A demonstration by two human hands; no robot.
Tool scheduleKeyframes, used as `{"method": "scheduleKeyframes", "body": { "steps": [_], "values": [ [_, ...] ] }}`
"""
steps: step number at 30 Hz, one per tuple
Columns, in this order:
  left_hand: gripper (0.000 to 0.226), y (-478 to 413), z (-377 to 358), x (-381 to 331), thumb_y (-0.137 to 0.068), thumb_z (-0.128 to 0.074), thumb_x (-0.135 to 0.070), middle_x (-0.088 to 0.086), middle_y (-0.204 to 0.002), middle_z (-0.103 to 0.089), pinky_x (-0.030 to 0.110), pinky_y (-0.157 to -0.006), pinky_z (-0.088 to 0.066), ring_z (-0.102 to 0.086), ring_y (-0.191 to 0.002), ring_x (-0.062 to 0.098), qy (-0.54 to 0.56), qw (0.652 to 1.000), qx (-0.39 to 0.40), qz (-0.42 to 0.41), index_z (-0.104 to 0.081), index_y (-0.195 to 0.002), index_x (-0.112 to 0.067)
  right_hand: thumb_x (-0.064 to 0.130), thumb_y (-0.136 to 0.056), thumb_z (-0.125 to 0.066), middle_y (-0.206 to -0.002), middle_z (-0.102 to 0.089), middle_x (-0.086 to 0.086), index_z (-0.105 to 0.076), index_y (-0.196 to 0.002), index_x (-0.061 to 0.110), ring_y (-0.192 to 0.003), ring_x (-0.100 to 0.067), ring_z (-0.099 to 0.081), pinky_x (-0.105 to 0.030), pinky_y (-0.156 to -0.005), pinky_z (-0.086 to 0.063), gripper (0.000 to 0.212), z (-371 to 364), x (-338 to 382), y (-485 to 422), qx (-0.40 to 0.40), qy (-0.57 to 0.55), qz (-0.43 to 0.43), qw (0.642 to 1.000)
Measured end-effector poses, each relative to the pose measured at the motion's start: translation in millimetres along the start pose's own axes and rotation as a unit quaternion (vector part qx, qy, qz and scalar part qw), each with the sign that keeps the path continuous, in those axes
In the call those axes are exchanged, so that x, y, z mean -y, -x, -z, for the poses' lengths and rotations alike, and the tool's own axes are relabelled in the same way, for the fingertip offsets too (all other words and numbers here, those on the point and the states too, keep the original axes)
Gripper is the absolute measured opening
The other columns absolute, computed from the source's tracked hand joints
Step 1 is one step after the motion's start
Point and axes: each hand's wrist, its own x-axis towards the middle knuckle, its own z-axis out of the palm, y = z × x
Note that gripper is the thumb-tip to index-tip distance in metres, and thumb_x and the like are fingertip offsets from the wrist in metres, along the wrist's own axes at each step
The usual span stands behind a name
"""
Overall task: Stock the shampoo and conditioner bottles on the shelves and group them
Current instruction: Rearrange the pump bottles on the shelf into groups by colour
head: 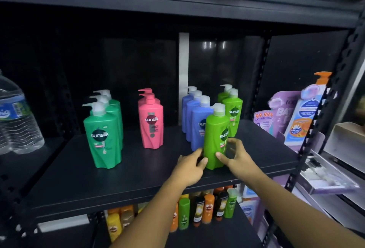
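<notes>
Lime-green bottle [214,135] — gripped by left hand [189,168] and right hand [239,160].

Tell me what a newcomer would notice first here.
The left hand and right hand grip a lime green bottle near the front of the dark shelf, right of centre. To its left stand bright rows sorted by colour: blue bottles, pink bottles, then dark green bottles.
</notes>
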Motion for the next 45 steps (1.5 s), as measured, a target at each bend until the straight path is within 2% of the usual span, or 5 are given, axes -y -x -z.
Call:
{"method": "scheduleKeyframes", "body": {
  "steps": [4, 15, 23, 36, 45],
  "values": [
    [0.037, -18, -16, -22, -0.104, -0.049, -0.044, -0.002, -0.139, -0.062, 0.042, -0.107, -0.047, -0.058, -0.127, 0.022, 0.046, 0.999, 0.025, 0.002, -0.050, -0.140, -0.034, 0.018, -0.086, -0.081, -0.137, -0.053, 0.002, -0.037, -0.125, 0.022, -0.138, -0.015, -0.045, -0.043, -0.116, -0.039, 0.059, 28, -17, -8, -0.019, -0.016, -0.004, 1.000],
    [0.033, -71, -64, -60, -0.109, -0.035, -0.041, 0.013, -0.106, -0.067, 0.050, -0.088, -0.053, -0.062, -0.097, 0.033, -0.068, 0.996, 0.046, 0.020, -0.055, -0.125, -0.021, 0.014, -0.087, -0.079, -0.121, -0.066, 0.010, -0.039, -0.135, 0.032, -0.113, -0.009, -0.064, -0.043, -0.103, -0.052, 0.065, 76, -59, -38, -0.044, 0.016, -0.013, 0.999],
    [0.061, -85, -78, -54, -0.104, -0.046, -0.052, -0.002, -0.164, -0.036, 0.037, -0.121, -0.032, -0.033, -0.150, 0.018, -0.151, 0.988, 0.030, 0.011, -0.038, -0.157, -0.023, 0.016, -0.088, -0.078, -0.121, -0.063, 0.006, -0.040, -0.131, 0.031, -0.112, -0.012, -0.062, -0.037, -0.100, -0.049, 0.059, 87, -74, -72, -0.059, 0.033, 0.003, 0.998],
    [0.050, -112, -81, -76, -0.106, -0.051, -0.036, -0.008, -0.150, -0.050, 0.020, -0.106, -0.036, -0.048, -0.133, 0.003, 0.154, 0.976, -0.095, 0.120, -0.041, -0.154, -0.029, 0.024, -0.092, -0.073, -0.128, -0.061, 0.016, -0.033, -0.139, 0.042, -0.116, -0.013, -0.059, -0.043, -0.099, -0.048, 0.064, 89, -93, -92, -0.063, 0.038, 0.015, 0.997],
    [0.061, -198, -106, -53, -0.090, -0.033, -0.071, -0.021, -0.148, -0.054, 0.042, -0.122, -0.032, -0.047, -0.139, 0.006, 0.334, 0.919, -0.159, 0.137, -0.047, -0.145, -0.049, 0.024, -0.093, -0.071, -0.122, -0.065, 0.020, -0.031, -0.141, 0.044, -0.114, -0.014, -0.062, -0.042, -0.100, -0.049, 0.066, 88, -101, -97, -0.078, 0.027, 0.004, 0.997]
  ]
}}
